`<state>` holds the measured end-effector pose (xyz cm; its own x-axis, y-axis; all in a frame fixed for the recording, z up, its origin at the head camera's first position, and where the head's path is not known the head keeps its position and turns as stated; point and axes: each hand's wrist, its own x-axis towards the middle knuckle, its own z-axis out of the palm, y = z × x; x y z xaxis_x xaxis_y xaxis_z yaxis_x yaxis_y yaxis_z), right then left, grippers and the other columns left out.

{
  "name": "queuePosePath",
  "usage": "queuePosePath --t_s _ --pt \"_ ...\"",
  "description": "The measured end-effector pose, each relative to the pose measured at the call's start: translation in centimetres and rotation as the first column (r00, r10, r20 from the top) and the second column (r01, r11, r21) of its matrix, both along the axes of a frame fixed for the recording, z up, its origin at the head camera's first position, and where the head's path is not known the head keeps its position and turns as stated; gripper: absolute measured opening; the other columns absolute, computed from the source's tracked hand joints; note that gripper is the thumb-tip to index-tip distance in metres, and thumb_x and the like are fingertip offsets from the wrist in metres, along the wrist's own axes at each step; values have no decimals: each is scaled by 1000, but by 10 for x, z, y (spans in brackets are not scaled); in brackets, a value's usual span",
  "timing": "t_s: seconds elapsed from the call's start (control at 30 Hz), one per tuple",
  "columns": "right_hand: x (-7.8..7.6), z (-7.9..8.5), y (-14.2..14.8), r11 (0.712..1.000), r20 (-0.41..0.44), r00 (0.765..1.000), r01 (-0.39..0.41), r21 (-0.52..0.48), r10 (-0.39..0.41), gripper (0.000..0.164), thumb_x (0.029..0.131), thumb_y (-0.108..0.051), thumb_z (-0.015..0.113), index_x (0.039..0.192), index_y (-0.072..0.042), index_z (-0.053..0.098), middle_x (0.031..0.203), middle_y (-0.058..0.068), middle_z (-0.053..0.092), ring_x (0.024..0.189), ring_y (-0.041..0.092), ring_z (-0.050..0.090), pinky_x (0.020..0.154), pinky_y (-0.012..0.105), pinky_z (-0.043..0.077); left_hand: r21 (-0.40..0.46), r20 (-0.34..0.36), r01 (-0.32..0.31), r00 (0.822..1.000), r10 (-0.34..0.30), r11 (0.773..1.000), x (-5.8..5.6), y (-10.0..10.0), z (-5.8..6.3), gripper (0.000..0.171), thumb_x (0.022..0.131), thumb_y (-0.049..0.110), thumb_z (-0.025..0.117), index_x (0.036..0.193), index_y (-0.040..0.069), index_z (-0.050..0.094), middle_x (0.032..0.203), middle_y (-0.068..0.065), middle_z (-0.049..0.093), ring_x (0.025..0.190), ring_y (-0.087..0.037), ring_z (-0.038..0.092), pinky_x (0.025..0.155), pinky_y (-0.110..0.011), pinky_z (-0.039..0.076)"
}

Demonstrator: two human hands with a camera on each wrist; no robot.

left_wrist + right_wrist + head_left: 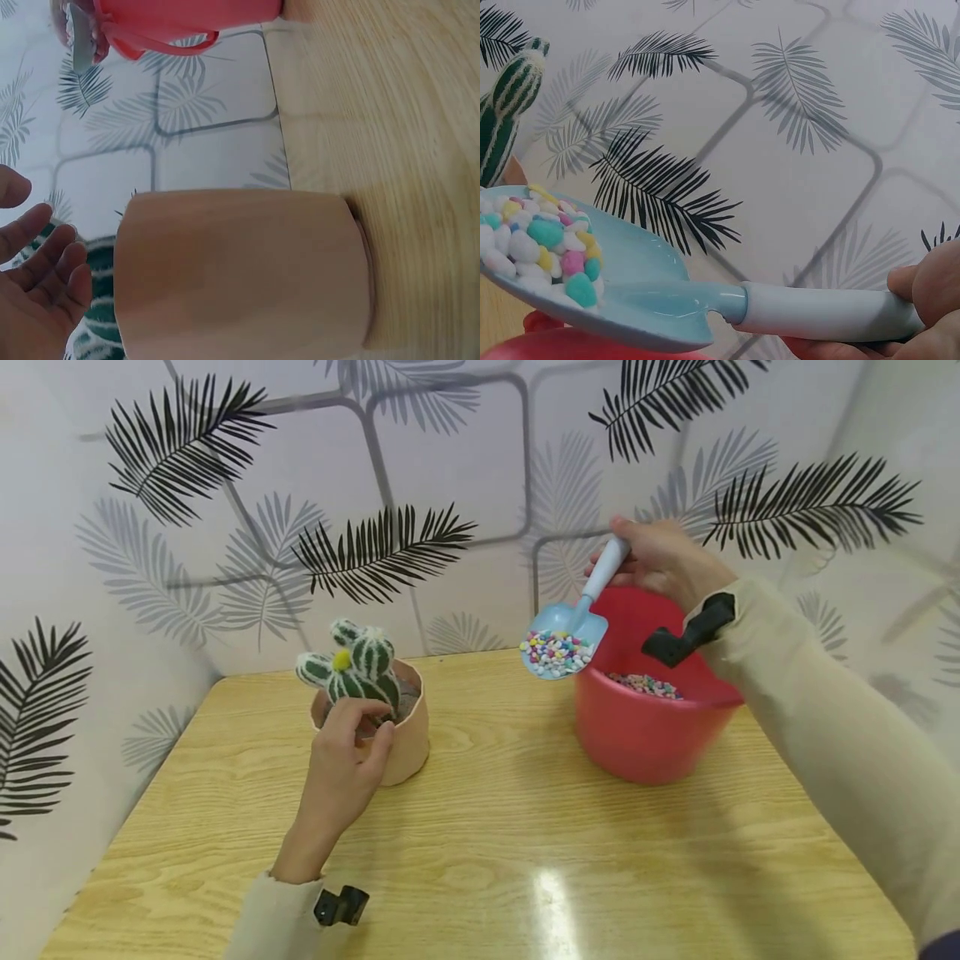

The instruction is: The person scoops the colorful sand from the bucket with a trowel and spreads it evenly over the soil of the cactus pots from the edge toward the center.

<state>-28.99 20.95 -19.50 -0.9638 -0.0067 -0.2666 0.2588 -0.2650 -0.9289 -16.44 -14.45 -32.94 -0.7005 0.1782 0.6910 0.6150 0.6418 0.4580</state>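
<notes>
My right hand grips the white handle of a light blue shovel. Small multicoloured pebbles fill the front of its scoop. The shovel is held over the left rim of a red bucket, with more pebbles visible inside. At the left, a green-and-white knitted cactus with a yellow bobble stands in a beige pot. My left hand is at the pot's near rim, fingers loosely bent beside the cactus. In the left wrist view its thumb stands apart from the fingers.
The pot and bucket stand on a light wooden table, with bare wood between them. Right behind it rises a pale wall with a leaf pattern. A second leaf-patterned surface borders the table's left edge.
</notes>
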Motion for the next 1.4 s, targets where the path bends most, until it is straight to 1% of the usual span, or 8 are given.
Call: queuePosePath --t_s 0.3,0.43,0.73,0.93,1.03,1.13,1.2,1.4 --pt "-2 -2 -18 1000 5 1000 -17 25 17 26 98 -28 50 111 -8 40 85 12 61 68 22 67 57 33 58 88 -24 -92 995 94 992 2 -19 -5 7 86 -3 58 93 -3 59 86 -14 56 76 -9 48 61 -16 39" --pt "-2 -3 -27 999 4 1000 -11 49 11 25 98 -28 50 111 -9 41 96 12 57 70 22 67 60 33 58 154 29 -150 989 148 977 2 -25 -9 9 87 -2 56 96 -5 57 88 -15 55 77 -5 45 60 -17 38" --pt "-5 -3 -46 998 -1 999 -47 48 47 22 100 -28 43 103 -6 41 71 11 60 62 21 65 53 32 57 239 175 -286 953 249 928 -5 -35 -16 13 90 1 52 101 -5 55 91 -11 54 78 -3 45 64 -11 36" --pt "-5 -5 -54 995 24 999 -41 88 39 34 98 -32 47 122 -8 40 101 13 58 73 21 66 73 36 57 285 245 -335 931 270 898 -16 -42 -16 19 90 3 50 106 -6 52 97 -11 49 82 -3 43 67 -14 36" --pt "-4 -6 -57 994 27 999 -45 98 42 43 98 -32 46 133 -9 35 109 14 54 77 21 66 85 38 52 372 360 -365 904 230 853 -23 -47 -15 22 93 9 49 111 -3 49 99 -2 46 86 -3 41 73 -18 35" --pt "-5 -7 -60 994 26 999 -44 99 41 45 99 -32 45 136 -7 34 106 13 54 73 20 67 86 37 52 489 470 -377 873 126 787 -33 -51 -15 25 97 15 46 118 1 47 104 6 44 91 -4 41 81 -24 36" --pt "-6 -8 -63 993 18 999 -51 109 50 46 100 -32 44 137 -6 34 107 13 54 72 19 67 85 37 53 541 501 -360 864 53 760 -40 -54 -17 24 99 18 42 120 6 47 107 9 44 98 -5 43 88 -27 36" --pt "-9 -9 -72 995 7 999 -46 86 46 35 101 -31 43 124 -6 41 98 13 54 66 20 66 72 37 56 584 527 -218 835 -161 782 -57 -63 -23 26 104 26 31 121 21 50 119 13 48 125 -9 38 113 -40 24"
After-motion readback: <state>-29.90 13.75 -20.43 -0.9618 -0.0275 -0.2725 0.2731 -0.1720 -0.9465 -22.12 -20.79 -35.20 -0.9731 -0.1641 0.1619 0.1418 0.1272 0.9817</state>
